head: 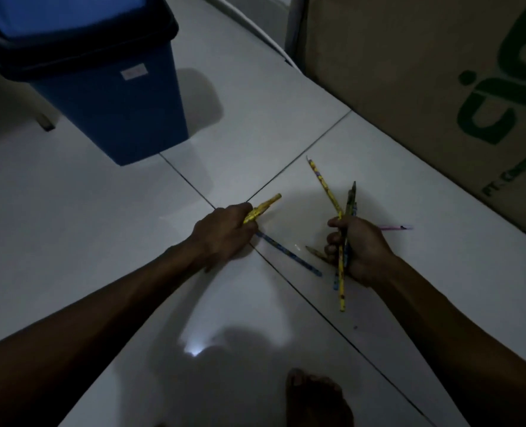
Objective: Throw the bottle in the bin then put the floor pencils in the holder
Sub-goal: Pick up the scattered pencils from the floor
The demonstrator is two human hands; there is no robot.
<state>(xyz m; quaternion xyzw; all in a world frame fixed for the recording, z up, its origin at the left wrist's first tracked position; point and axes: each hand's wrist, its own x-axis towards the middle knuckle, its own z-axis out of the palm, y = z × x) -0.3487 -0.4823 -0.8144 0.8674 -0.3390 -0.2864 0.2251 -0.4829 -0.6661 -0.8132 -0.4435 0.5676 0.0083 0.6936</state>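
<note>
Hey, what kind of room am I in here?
Probably a dim room in a home, maybe a storage corner. The floor is glossy white tile, a blue swing-lid bin stands on it, and a big cardboard box sits against the wall. A bare foot suggests indoors.

Both arms are totally bare, no sleeves, watch or bracelets anywhere from the frame edges up to the left hand and right hand. No rings I can spot in this dim light. There's also a bare foot at the bottom centre, no sock or shoe.

Bin top beyond upper edge
</note>
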